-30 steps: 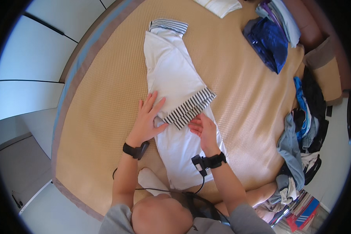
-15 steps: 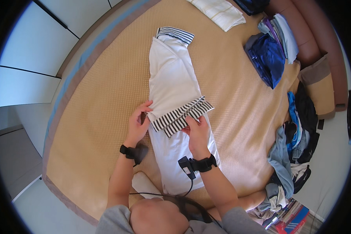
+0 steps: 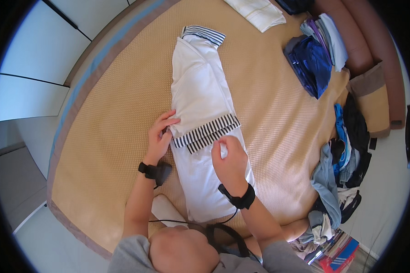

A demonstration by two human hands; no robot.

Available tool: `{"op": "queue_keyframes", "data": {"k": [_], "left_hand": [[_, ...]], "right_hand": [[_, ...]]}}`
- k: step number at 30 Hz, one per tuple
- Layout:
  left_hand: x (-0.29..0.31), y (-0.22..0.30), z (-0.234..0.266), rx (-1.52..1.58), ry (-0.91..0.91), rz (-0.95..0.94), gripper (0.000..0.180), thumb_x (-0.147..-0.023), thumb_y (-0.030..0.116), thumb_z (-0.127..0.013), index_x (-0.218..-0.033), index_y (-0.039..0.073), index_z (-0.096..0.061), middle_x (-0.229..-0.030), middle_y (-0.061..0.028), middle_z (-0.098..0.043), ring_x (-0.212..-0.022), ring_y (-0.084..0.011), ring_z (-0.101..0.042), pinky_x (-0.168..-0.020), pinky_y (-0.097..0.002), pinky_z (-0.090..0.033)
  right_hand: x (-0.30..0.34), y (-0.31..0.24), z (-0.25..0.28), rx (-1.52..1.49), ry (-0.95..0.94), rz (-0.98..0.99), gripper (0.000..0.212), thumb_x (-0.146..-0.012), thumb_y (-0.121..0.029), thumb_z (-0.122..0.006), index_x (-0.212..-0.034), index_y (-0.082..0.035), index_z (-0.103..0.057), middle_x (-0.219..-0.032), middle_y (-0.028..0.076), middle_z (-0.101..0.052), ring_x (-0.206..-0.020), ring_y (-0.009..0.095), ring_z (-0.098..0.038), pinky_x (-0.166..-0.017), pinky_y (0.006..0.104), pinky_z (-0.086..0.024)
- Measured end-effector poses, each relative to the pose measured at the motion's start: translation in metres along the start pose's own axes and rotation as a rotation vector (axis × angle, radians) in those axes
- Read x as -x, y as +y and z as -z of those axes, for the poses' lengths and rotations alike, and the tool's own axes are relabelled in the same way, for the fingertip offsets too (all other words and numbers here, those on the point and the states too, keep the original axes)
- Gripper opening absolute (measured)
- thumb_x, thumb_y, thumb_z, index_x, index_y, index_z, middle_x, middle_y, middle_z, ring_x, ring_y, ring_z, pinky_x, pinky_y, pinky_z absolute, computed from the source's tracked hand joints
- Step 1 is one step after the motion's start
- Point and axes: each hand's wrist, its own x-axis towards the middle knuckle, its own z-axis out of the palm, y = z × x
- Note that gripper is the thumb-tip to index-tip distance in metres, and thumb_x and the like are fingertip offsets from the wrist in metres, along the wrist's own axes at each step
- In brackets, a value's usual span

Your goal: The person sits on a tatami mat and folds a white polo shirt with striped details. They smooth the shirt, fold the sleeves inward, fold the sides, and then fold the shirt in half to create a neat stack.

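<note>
A long, narrow-folded white shirt (image 3: 199, 86) lies lengthwise before me, with a blue-and-white striped band (image 3: 205, 34) at its far end. Across its middle run two overlapping black-and-white striped bands (image 3: 207, 133). My left hand (image 3: 161, 132) is at the shirt's left edge beside these bands, its fingers stretched onto the white cloth and the thumb apart. My right hand (image 3: 231, 159) is curled closed over the shirt, just below the bands' right part. Its fingertips are turned under, so whether it grips any cloth is hidden. Both wrists wear black straps with small devices.
The shirt rests on a tan woven mat (image 3: 118, 113). Folded white cloth (image 3: 259, 13), a dark blue garment (image 3: 310, 66) and a folded stack (image 3: 332, 41) are at the far right. Loose clothes (image 3: 325, 182) pile along the right edge, near a brown cushion (image 3: 371, 100).
My right hand has come off the striped band, moved slightly nearer me and curled up. The striped bands now lie flatter. My left hand stays at the shirt's left edge.
</note>
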Motion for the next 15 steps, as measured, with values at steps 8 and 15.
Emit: {"op": "queue_keyframes", "data": {"k": [8, 15], "left_hand": [[-0.005, 0.027, -0.021, -0.527, -0.112, -0.153, 0.048, -0.07, 0.012, -0.067, -0.117, 0.009, -0.056, -0.136, -0.0177, -0.036, -0.128, -0.0375, -0.027, -0.104, -0.0442, -0.026], [0.037, 0.054, -0.045, -0.847, 0.105, -0.157, 0.036, -0.064, 0.031, -0.076, -0.087, 0.009, -0.058, -0.091, -0.0085, -0.053, -0.087, -0.0279, -0.05, -0.076, -0.0382, -0.037]], "right_hand": [[-0.022, 0.068, -0.04, 0.32, -0.182, 0.109, 0.05, -0.087, -0.019, -0.048, -0.134, -0.008, -0.034, -0.142, 0.017, -0.028, -0.129, 0.037, -0.027, -0.103, 0.054, -0.023], [-0.028, 0.082, -0.024, -0.01, 0.045, 0.073, 0.032, -0.084, -0.014, -0.053, -0.113, -0.001, -0.052, -0.117, 0.019, -0.05, -0.108, 0.034, -0.047, -0.092, 0.0409, -0.038]]}}
